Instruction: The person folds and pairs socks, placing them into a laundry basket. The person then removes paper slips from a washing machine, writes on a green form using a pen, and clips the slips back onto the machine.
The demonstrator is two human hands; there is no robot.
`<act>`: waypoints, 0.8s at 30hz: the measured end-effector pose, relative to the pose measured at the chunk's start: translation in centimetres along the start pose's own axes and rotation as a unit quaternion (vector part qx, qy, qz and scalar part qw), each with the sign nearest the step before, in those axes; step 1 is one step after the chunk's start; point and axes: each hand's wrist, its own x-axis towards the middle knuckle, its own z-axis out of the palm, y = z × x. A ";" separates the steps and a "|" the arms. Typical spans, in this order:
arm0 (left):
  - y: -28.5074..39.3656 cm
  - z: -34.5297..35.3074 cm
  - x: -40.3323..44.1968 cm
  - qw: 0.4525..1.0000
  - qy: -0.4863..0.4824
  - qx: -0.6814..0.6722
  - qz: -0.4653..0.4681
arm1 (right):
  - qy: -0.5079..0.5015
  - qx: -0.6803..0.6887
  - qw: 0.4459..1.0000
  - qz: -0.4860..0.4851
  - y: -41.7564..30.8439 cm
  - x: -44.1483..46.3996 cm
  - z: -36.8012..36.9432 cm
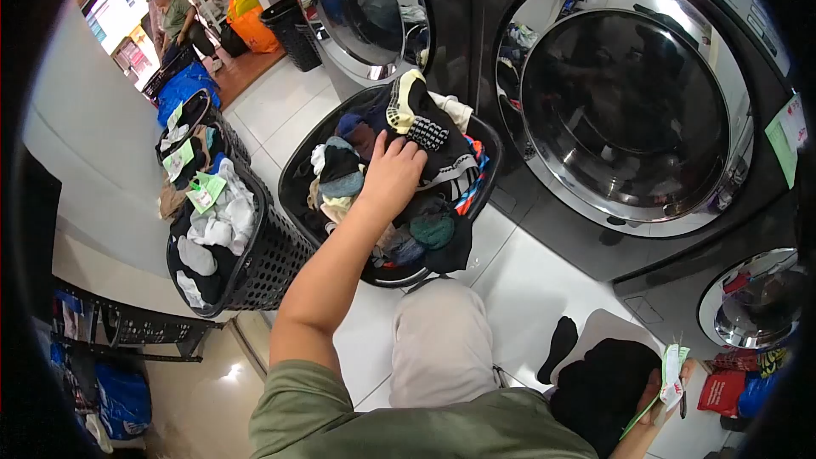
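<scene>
My left hand (395,172) reaches into a black laundry basket (293,195), its fingers spread on dark cloth. Around it in the basket lie a yellow-and-black sock (406,102), a dark green bundle (432,228), a grey-blue bundle (342,178) and other mixed clothes. My right hand (653,399), low at the right edge, is partly hidden; its fingers are bent round a white and green paper tag (672,378). Beside it is a black garment (605,382), with a black sock (559,347) to its left.
Large dark front-loading machines (625,110) stand ahead and to the right. A second black basket (268,263) of tagged clothes is at the left. A person (177,21) sits near the doorway. Orange bags (249,25) and a blue bag (185,89) stand at the back left.
</scene>
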 end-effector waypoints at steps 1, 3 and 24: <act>0.7 -1.1 0.1 0.998 -0.030 -0.044 -0.025 | 0.004 0.001 1.000 0.000 -0.1 0.0 -0.2; 2.0 -2.2 -0.3 0.991 -0.075 -0.114 0.015 | 0.009 -0.002 1.000 0.004 0.0 0.0 -0.1; 3.5 1.7 5.3 0.963 -0.050 -0.256 0.072 | 0.031 -0.019 0.999 0.006 -0.1 0.2 0.0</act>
